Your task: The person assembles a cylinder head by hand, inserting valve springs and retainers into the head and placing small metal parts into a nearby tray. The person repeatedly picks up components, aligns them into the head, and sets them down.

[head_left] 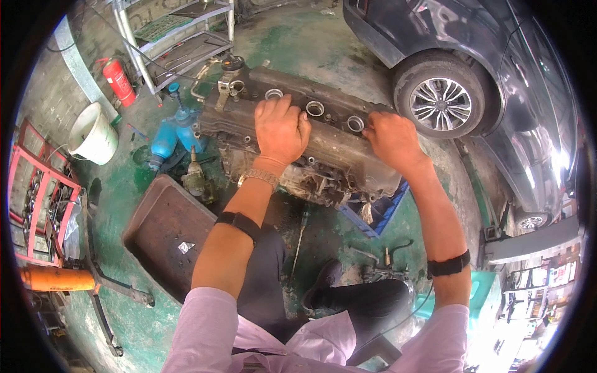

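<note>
A dirty brown engine (311, 177) stands before me, topped by a long valve cover (336, 144) with round metal-rimmed holes along its middle. My left hand (281, 132) is closed over the cover's near ridge, its fingers curled into the recess by the left hole. At the right end, beside the rightmost hole (355, 124), my right hand (395, 139) also grips the cover with bent fingers; its fingertips are partly hidden. A black oil filler cap (232, 63) sits at the cover's far left. My left wrist carries a metal-band watch (259, 179).
Left of the engine lie blue bottles (165, 144), a power tool (193, 177) and a brown tray (152, 233). A blue crate (382, 214) sits beneath its right end. Farther out are a white bucket (98, 140), fire extinguisher (118, 82), metal shelf (180, 43) and dark car (460, 37).
</note>
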The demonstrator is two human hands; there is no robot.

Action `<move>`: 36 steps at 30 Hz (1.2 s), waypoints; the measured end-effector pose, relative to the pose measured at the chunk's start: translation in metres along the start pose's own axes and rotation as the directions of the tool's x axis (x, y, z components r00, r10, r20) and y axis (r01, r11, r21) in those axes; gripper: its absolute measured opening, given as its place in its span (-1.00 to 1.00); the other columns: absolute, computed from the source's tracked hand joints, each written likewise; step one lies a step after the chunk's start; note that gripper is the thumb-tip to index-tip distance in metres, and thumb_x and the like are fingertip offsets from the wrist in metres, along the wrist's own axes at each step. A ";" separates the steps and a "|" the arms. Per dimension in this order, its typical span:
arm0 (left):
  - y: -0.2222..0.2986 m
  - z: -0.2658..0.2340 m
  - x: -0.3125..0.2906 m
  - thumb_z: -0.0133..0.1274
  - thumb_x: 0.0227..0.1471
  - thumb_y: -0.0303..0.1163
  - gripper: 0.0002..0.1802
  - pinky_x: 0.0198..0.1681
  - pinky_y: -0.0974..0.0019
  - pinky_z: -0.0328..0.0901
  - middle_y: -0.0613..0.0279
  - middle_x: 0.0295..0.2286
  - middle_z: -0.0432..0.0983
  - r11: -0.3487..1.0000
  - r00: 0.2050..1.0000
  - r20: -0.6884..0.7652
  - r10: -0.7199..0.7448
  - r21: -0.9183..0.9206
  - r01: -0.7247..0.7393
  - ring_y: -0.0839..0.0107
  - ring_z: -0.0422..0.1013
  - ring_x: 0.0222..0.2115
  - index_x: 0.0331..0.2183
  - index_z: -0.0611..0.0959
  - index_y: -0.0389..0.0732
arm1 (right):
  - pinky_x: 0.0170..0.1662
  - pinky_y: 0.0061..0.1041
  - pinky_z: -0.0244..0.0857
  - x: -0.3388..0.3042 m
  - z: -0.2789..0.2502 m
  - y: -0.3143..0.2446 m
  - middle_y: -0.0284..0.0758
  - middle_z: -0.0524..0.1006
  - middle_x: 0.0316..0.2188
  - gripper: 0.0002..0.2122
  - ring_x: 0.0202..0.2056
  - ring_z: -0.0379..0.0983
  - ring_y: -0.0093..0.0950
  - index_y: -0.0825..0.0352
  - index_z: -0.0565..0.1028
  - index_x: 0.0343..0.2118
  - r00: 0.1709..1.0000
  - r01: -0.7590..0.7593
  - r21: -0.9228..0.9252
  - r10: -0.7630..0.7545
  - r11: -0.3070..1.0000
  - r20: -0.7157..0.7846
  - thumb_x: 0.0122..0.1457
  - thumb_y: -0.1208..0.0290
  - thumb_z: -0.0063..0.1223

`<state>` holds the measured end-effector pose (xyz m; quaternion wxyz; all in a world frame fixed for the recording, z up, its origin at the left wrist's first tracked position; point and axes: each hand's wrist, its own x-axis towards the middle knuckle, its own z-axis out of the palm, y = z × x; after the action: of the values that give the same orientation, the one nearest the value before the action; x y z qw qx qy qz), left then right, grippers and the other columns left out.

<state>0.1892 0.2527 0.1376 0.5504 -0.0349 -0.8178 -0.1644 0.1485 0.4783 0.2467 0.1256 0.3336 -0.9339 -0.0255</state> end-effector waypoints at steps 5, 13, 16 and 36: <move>0.001 0.001 0.000 0.12 -0.06 -0.35 -0.82 0.04 -0.01 0.20 0.02 -0.19 0.57 1.000 1.000 -0.011 -0.004 -0.003 0.004 0.06 0.42 -0.16 -0.41 0.66 -0.25 | -0.21 -0.12 0.39 0.009 -0.004 -0.012 -0.12 0.60 -0.39 -0.83 -0.27 0.55 -0.08 0.33 0.60 -0.34 0.999 -0.016 -0.052 0.018 0.999 0.034 0.09 0.34 0.23; 0.001 0.001 0.000 0.14 -0.09 -0.37 -0.84 0.03 -0.01 0.21 0.04 -0.19 0.57 1.000 1.000 -0.021 -0.010 -0.013 0.009 0.08 0.42 -0.16 -0.43 0.66 -0.24 | -0.16 -0.20 0.39 0.023 0.007 -0.030 -0.13 0.62 -0.35 -0.82 -0.26 0.55 -0.11 0.31 0.62 -0.25 0.996 0.071 0.278 -0.055 0.958 -0.066 0.11 0.37 0.19; 0.001 0.002 0.000 0.15 -0.10 -0.37 -0.85 0.02 -0.01 0.22 0.05 -0.20 0.57 1.000 0.999 -0.031 -0.006 -0.019 0.006 0.08 0.43 -0.17 -0.44 0.66 -0.24 | -0.16 -0.21 0.39 0.031 0.016 -0.038 -0.13 0.62 -0.34 -0.83 -0.26 0.55 -0.12 0.31 0.62 -0.24 0.994 0.097 0.352 -0.072 0.931 -0.082 0.13 0.40 0.16; 0.001 0.002 0.000 0.13 -0.09 -0.36 -0.83 0.02 -0.01 0.22 0.05 -0.19 0.59 1.000 1.000 -0.017 -0.008 0.014 0.008 0.08 0.43 -0.17 -0.43 0.67 -0.25 | -0.20 -0.13 0.37 0.040 0.024 -0.039 -0.09 0.60 -0.41 -0.86 -0.28 0.52 -0.05 0.29 0.58 -0.30 0.989 0.135 0.288 -0.111 0.948 -0.099 0.15 0.36 0.15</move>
<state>0.1881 0.2544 0.1371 0.5569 -0.0263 -0.8143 -0.1613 0.1365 0.4223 0.2273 0.1107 0.4069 -0.8989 0.1191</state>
